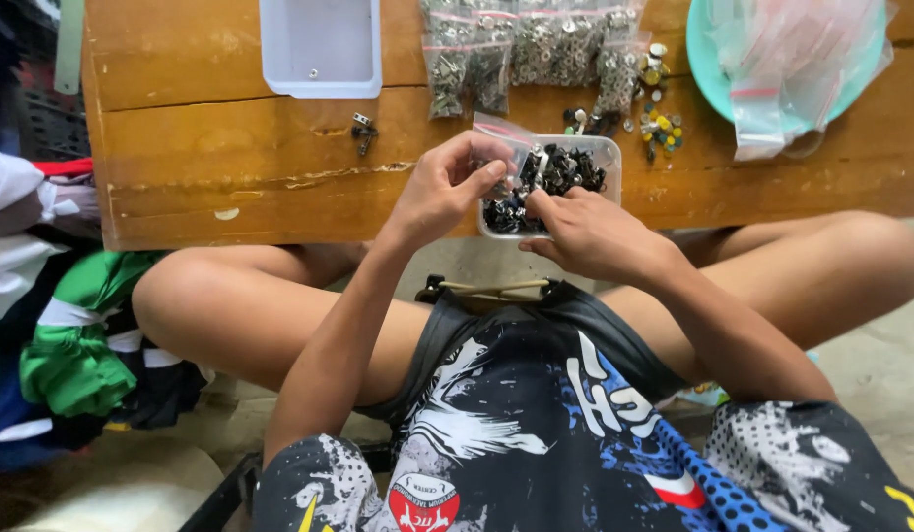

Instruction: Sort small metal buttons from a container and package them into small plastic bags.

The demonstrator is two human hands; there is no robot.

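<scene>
Right hand fingers closed inside clear tub of black fasteners; left hand fingers pinch one fastener above it, steadied for handling.

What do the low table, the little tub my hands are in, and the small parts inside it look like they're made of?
Low table: wood, unpainted and worn, with visible grain, cracks and chipped edges.
Tub: likely clear plastic, thin and see-through.
Small parts: probably metal, some dark, some silvery with glints.
Left hand pinches something too small to tell; right hand rests at the tub.
</scene>
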